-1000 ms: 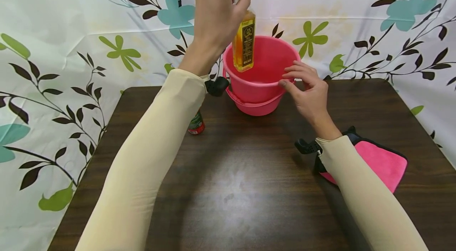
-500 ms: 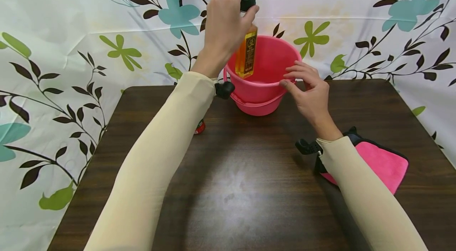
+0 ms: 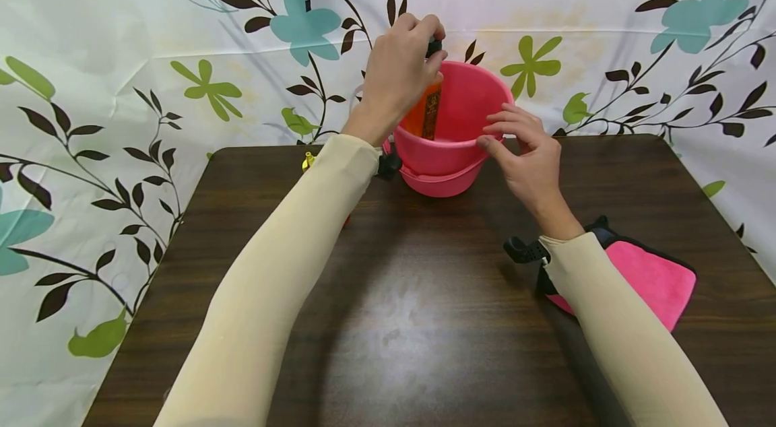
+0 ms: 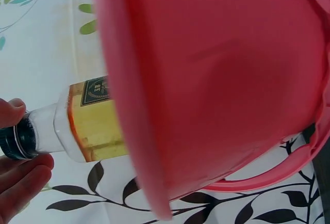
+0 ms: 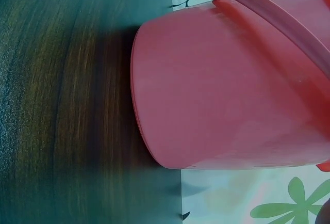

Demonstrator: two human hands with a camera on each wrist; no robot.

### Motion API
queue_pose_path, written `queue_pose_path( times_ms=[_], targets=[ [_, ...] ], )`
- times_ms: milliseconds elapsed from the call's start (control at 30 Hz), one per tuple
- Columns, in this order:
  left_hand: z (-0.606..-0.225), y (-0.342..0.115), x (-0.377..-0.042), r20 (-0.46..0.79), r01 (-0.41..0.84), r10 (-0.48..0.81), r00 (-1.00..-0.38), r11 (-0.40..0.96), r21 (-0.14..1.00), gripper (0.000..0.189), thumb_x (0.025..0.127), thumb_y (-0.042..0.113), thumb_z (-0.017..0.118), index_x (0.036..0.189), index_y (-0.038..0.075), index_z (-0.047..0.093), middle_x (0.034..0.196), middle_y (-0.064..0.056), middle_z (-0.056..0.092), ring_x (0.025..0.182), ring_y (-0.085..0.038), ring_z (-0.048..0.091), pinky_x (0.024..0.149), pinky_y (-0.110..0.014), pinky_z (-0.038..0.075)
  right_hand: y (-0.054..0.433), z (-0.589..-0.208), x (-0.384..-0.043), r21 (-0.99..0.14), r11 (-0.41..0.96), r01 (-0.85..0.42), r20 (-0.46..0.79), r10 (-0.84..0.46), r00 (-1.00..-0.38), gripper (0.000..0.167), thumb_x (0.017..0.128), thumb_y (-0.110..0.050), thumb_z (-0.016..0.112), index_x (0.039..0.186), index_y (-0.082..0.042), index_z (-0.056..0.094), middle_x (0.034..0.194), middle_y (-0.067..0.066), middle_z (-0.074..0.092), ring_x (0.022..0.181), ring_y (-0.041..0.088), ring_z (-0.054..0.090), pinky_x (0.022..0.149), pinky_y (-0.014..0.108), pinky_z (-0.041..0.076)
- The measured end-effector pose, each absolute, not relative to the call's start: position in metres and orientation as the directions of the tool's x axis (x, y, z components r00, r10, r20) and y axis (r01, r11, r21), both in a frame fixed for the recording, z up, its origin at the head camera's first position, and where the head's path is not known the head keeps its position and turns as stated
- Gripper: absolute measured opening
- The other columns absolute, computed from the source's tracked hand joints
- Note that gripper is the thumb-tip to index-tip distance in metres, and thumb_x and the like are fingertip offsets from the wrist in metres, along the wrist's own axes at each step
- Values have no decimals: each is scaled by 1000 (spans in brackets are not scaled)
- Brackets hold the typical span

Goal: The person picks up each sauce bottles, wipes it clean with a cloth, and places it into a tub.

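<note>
Glare on tabletop (image 3: pixel 418 306), soft shadows, dimmer wrist views

- I see long, snug cream sleeves (image 3: pixel 265 279) on both sides.
- Right: a black wrist strap (image 3: pixel 531 252) with small holes.
- Left: a rounded black wrist fitting (image 3: pixel 389 166).

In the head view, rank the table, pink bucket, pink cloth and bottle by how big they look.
1. Table
2. Pink bucket
3. Pink cloth, partly hidden
4. Bottle, mostly hidden; ranked by what shows
</note>
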State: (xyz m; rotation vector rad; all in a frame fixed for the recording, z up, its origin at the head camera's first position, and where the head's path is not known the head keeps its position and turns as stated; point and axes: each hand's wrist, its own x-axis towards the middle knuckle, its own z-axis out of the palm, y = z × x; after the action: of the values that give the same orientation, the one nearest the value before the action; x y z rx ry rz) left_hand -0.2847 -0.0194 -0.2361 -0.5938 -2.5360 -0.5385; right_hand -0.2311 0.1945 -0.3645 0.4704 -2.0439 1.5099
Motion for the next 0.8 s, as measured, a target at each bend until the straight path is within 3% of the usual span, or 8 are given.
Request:
queue_pose_path(
  times_ms=[233, 633, 800],
  targets=[
    [-245, -19, -286, 465, 479, 335, -820, 846, 235, 26, 107, 23, 63, 128, 10, 68, 123, -14, 70, 110, -30, 72, 99, -35, 60, 194, -363, -231, -759, 302, -577, 614, 39, -788, 24, 89, -3, 83, 113, 0, 81, 128, 20, 74, 140, 29, 54, 106, 22, 55],
    [-263, -14, -289, 318, 461, 391, -864, 868, 185, 27, 107, 24, 62, 130, 11, 63, 120, -14, 70, 104, -29, 70, 94, -36, 61, 197, -365, -231, -754, 314, -576, 618, 42, -785, 25, 89, -3, 83, 113, -2, 81, 128, 12, 76, 139, 25, 55, 106, 21, 55],
    [-264, -15, -290, 283, 440, 389, -876, 887, 140, 31, 106, 25, 61, 134, 12, 61, 123, -14, 70, 106, -29, 71, 95, -38, 62, 196, -365, -230, -758, 309, -574, 613, 39, -789, 25, 89, -4, 83, 114, -1, 81, 129, 17, 74, 140, 26, 54, 107, 22, 54]
  ],
)
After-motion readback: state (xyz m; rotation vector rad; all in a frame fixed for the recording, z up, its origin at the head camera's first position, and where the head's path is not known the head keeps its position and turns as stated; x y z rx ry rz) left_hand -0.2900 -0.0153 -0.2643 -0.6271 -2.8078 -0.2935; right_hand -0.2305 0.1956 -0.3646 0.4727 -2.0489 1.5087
